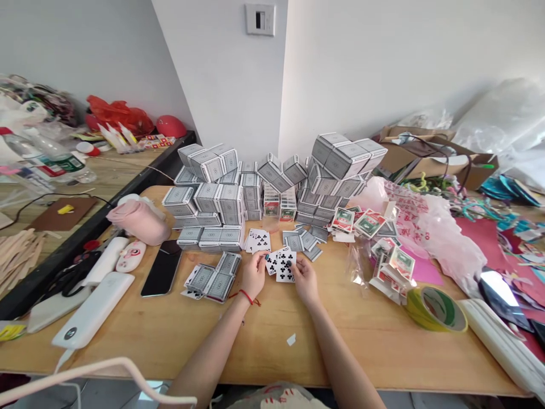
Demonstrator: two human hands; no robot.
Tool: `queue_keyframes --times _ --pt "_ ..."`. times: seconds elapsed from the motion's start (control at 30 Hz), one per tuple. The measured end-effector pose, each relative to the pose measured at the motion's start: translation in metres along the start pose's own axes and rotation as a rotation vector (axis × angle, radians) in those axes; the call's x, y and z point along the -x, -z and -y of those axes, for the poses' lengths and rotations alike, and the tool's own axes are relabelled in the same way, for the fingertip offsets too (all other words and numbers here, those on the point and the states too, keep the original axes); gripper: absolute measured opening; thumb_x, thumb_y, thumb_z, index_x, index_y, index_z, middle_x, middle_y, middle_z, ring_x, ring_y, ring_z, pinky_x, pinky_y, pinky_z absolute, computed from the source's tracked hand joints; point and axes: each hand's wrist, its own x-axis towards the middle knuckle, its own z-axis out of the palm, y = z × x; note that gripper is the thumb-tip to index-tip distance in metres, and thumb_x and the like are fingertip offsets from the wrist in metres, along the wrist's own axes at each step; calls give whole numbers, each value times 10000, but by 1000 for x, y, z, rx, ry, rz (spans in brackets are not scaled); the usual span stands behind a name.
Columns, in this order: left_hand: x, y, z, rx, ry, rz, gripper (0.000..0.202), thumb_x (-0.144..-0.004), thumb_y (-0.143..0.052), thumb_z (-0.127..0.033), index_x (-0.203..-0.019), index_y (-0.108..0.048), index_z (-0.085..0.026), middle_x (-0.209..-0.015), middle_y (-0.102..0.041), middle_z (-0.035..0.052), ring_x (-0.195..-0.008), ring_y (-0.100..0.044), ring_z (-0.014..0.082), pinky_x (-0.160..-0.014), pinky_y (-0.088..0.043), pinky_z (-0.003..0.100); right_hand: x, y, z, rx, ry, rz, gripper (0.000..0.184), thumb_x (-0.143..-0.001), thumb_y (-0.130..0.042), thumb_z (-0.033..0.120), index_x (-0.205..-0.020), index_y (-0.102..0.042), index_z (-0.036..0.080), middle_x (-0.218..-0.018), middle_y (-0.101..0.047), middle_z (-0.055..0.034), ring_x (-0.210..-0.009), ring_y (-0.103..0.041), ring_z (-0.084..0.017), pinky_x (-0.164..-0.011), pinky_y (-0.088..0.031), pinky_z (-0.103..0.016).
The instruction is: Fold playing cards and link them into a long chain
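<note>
Two face-up playing cards of clubs (284,264) overlap between my hands, just above the wooden table. My left hand (254,272) pinches the left card by its edge, and my right hand (305,277) pinches the right one. Right behind my left hand lie more face-up club cards (258,241). Grey-backed cards (303,241) are scattered face down behind my right hand. Left of my left wrist, a loose pile of grey-backed cards (213,279) rests on the table, with a few faces showing beneath.
Stacked grey card bundles (219,201) form a wall at the back, piled higher at right (340,156). Card boxes (394,270), yellow tape (436,309) and plastic bags lie right. At left are a phone (162,270) and white power bank (93,311). A paper scrap (291,339) lies in front.
</note>
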Motion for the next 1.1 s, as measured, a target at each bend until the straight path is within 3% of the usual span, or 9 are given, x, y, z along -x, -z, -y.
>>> queue_keyframes --times 0.17,0.3,0.4,0.5,0.73,0.87,1.0,1.1 --pt "0 1 1 -33 -25 22 278 -846 -364 -298 -991 -564 -170 -815 -628 40 -587 -518 118 -565 -410 233 1 2 2 23 -56 34 334 -677 -602 457 -833 -490 184 -644 -633 -13 -527 -583 -148 -494 -466 -253" --pt "0 3 1 -37 -56 31 261 -837 -385 -273 -972 -586 -174 -907 -638 59 -737 -569 145 -669 -439 255 3 3 4 33 -88 85 329 -651 -621 466 -750 -485 183 -594 -599 8 -467 -535 -121 -443 -432 -230" --pt "1 3 -2 -1 -41 37 289 -836 -386 -276 -1027 -572 -163 -847 -639 59 -737 -577 152 -663 -449 261 3 3 6 54 -63 61 327 -658 -606 479 -730 -484 184 -591 -592 7 -479 -531 -122 -452 -429 -231" --pt "2 3 -5 91 2 112 351 -804 -445 -285 -1115 -517 -138 -747 -630 45 -664 -581 152 -598 -462 256 4 2 7 111 -46 21 319 -674 -584 486 -725 -493 185 -591 -591 4 -488 -525 -126 -460 -421 -232" --pt "2 9 -2 244 11 240 394 -779 -485 -258 -1149 -467 -124 -938 -630 102 -829 -600 180 -718 -490 305 6 -3 5 215 0 -20 310 -692 -565 481 -689 -504 177 -535 -532 25 -455 -464 -104 -426 -369 -208" --pt "1 12 -1 217 -1 248 407 -780 -474 -232 -1174 -451 -133 -894 -624 85 -796 -594 168 -702 -482 291 8 -4 7 151 14 46 339 -711 -536 500 -790 -540 169 -606 -577 -2 -534 -520 -132 -481 -414 -228" --pt "0 9 -1 212 24 231 405 -776 -469 -240 -1165 -460 -128 -771 -611 48 -717 -577 152 -629 -463 257 8 -3 7 132 9 21 328 -702 -549 502 -723 -513 177 -575 -563 6 -500 -502 -123 -465 -400 -223" --pt "-3 8 -2 205 43 230 295 -778 -464 -297 -994 -559 -119 -661 -575 13 -611 -528 127 -536 -414 223 8 -3 8 142 8 -18 338 -701 -545 513 -687 -499 179 -552 -558 8 -476 -488 -115 -449 -387 -218"
